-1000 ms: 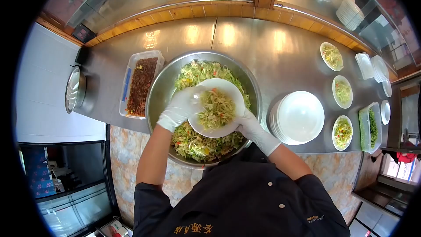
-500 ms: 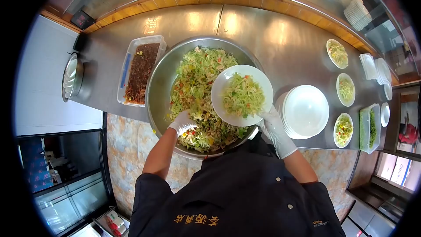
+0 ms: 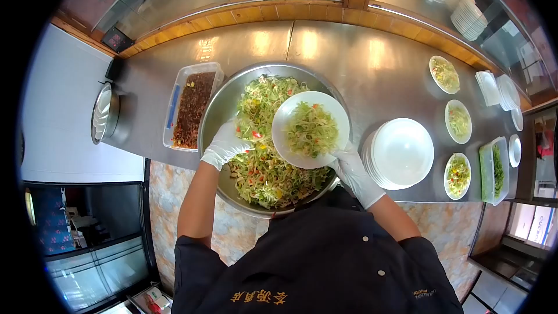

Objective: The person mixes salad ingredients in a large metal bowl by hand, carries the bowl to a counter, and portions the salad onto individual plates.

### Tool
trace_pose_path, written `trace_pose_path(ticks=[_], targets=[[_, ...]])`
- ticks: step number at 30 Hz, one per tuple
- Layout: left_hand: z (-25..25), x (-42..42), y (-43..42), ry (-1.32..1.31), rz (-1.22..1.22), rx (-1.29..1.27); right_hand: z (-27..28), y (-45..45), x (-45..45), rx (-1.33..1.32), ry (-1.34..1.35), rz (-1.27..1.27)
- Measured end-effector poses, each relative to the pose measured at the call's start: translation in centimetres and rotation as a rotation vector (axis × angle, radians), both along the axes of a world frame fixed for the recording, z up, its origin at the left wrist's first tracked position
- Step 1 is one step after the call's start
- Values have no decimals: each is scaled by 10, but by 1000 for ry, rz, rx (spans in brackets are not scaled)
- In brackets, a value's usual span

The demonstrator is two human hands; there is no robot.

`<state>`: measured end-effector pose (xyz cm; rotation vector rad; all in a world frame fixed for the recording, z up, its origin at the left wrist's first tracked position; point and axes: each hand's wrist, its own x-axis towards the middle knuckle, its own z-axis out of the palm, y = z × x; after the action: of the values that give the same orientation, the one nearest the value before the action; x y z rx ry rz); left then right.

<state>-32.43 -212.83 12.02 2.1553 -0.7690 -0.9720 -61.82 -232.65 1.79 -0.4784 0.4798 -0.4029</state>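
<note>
Plate [image 3: 279, 134], white and shallow, hung over the right part of the steel basin [image 3: 218, 113] in the head view, its near right rim held by the gloved right grip [image 3: 356, 177]. A helping of shredded salad [image 3: 311, 129] lay on it, just left of and beyond that grip. The left grip [image 3: 226, 145], also gloved, was down inside the basin at the loose salad [image 3: 273, 168]; shreds hid its fingertips, so whether it had closed on any could not be told.

The plate looked stiff and likely breakable, probably slick under a moist glove, with its load pulling away from the hold; the rim, with fingers spread beneath, seemed the place to take it. The shreds looked light, limp and damp, better scooped from below in cupped fingers than pinched.

Just right of the right grip, a stack of plates [image 3: 402, 151] stood on the bench [image 3: 360, 90], near enough to crowd the wrist. Farther right were three filled plates [image 3: 458, 140], then a tub of greens [image 3: 486, 180]. Left of the left grip, a tub of dark reddish mixture [image 3: 172, 110] sat beside the basin, whose near left rim lay under that wrist.
</note>
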Motion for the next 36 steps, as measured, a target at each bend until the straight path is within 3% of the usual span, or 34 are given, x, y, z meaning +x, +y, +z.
trace_pose_path(ticks=[3, 4, 8, 10, 16, 23, 24, 27, 31, 36], targets=[[50, -33, -47, -152, -216, -184, 21, -2, 4, -45, 43, 40], [52, -39, -61, -373, -366, -174, 30, -3, 4, -65, 70, 69], [60, -87, -124, -609, -582, -41, 39, -7, 6, -31, 64, 51], [49, -102, -145, -698, -677, -32, 40, -16, 0, -17, -64, 73], [89, -117, -196, -660, -805, -74, 56, -57, -22, 36, -128, -19], [100, -109, -271, -366, -500, -581, 85, -158, -49, -98, -41, -67], [95, -119, -282, 83, -282, -748, 90, -174, -52, -99, -8, -74], [91, -104, -295, -66, -62, -754, 97, -226, -60, -91, 40, -102], [56, -82, -268, -75, 277, -778, 64, -300, -80, -121, -44, -150], [-17, -55, -156, -120, 529, -442, -5, -394, -100, -59, -104, -205]])
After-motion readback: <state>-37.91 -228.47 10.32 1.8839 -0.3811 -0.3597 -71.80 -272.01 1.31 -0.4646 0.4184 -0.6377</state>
